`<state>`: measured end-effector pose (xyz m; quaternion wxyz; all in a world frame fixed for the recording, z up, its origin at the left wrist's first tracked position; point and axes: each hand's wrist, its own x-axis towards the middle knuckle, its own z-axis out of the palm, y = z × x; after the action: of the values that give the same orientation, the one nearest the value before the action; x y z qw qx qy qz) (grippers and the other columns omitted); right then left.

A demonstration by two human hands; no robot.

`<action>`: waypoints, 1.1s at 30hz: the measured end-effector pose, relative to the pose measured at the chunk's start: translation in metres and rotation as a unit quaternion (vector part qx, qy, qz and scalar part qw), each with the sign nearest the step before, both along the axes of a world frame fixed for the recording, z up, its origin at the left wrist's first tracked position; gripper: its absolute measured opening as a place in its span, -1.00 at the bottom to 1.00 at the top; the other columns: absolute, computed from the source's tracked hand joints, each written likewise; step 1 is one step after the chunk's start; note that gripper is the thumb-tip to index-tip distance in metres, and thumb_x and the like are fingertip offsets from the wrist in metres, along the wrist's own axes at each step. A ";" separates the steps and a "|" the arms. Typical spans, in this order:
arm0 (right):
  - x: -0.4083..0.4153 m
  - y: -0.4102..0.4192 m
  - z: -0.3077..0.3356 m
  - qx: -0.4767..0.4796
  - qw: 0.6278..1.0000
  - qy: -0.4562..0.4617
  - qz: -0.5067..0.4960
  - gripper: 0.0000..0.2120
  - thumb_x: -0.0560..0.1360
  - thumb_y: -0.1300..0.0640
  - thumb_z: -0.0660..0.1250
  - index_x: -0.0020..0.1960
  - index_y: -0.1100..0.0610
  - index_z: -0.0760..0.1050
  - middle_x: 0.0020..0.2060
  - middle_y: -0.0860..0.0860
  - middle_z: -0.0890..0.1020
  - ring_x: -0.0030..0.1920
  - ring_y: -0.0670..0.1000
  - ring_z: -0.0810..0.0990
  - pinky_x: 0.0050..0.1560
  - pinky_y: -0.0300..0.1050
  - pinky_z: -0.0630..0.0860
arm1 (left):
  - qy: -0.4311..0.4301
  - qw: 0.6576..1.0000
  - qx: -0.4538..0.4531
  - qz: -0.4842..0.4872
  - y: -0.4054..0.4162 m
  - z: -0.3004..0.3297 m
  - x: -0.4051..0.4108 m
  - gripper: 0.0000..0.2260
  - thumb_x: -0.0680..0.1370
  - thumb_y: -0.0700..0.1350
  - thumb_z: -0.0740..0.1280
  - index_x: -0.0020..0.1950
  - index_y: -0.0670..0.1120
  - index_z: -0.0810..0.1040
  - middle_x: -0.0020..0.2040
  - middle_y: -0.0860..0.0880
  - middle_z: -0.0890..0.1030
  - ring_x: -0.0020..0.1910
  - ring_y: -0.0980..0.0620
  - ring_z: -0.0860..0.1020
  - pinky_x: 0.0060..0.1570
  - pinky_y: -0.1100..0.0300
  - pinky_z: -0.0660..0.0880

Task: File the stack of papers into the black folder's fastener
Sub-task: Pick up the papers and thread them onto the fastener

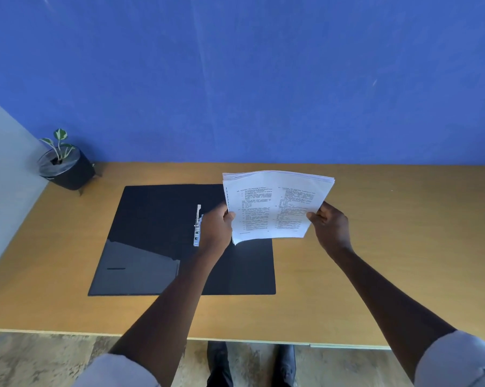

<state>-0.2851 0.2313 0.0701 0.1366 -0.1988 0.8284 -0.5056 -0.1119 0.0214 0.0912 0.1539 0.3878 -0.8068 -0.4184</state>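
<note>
A black folder lies open and flat on the wooden desk. Its metal fastener runs along the middle fold, partly hidden behind my left hand. I hold a stack of printed white papers tilted up above the folder's right half. My left hand grips the stack's left edge and my right hand grips its right edge. A row of punched holes shows along the papers' left margin.
A small potted plant in a black pot stands at the desk's back left corner. A blue wall rises behind the desk. The desk's near edge runs above my shoes and the floor.
</note>
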 end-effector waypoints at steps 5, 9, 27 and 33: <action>0.002 0.002 -0.001 0.025 1.000 0.012 0.011 -0.75 0.56 0.28 0.32 0.16 0.07 0.64 -0.13 -0.22 0.67 -0.12 -0.42 0.59 -0.19 -0.56 0.42 | -0.021 0.999 -0.013 -0.026 0.000 -0.004 0.004 -0.88 0.60 -0.27 0.26 -0.12 -0.15 0.54 -0.32 -0.11 0.55 -0.36 -0.04 0.38 -0.33 0.12 0.27; 0.003 0.002 0.001 0.034 0.999 0.011 0.011 -0.77 0.56 0.26 0.33 0.15 0.06 0.65 -0.14 -0.20 0.68 -0.11 -0.24 0.65 -0.19 -0.51 0.44 | -0.042 0.999 -0.027 -0.016 0.000 -0.007 0.007 -0.66 0.60 -0.26 0.26 -0.35 -0.01 0.33 -0.44 0.02 0.39 -0.44 0.06 0.27 -0.40 0.12 0.20; 0.005 -0.002 -0.003 0.062 0.997 0.015 0.035 -0.83 0.59 0.24 0.30 0.07 0.09 0.64 -0.10 -0.05 0.74 -0.11 0.03 0.66 -0.21 -0.27 0.47 | -0.052 0.997 -0.049 -0.009 -0.009 -0.012 0.010 -0.62 0.59 -0.21 0.27 -0.38 0.00 0.26 -0.48 0.03 0.35 -0.47 0.03 0.24 -0.40 0.10 0.20; 0.008 -0.003 -0.009 0.076 0.996 0.008 0.038 -0.84 0.60 0.23 0.27 -0.10 0.05 0.57 -0.25 0.03 0.68 -0.23 0.17 0.56 -0.29 -0.16 0.40 | -0.056 0.997 -0.046 -0.001 -0.005 -0.019 0.009 -0.63 0.61 -0.21 0.25 -0.36 0.00 0.26 -0.46 -0.02 0.36 -0.45 0.01 0.24 -0.39 0.12 0.20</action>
<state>-0.2770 0.2284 0.0610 0.1640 -0.2231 0.8572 -0.4342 -0.1026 0.0160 0.0724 0.1260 0.4024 -0.8326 -0.3590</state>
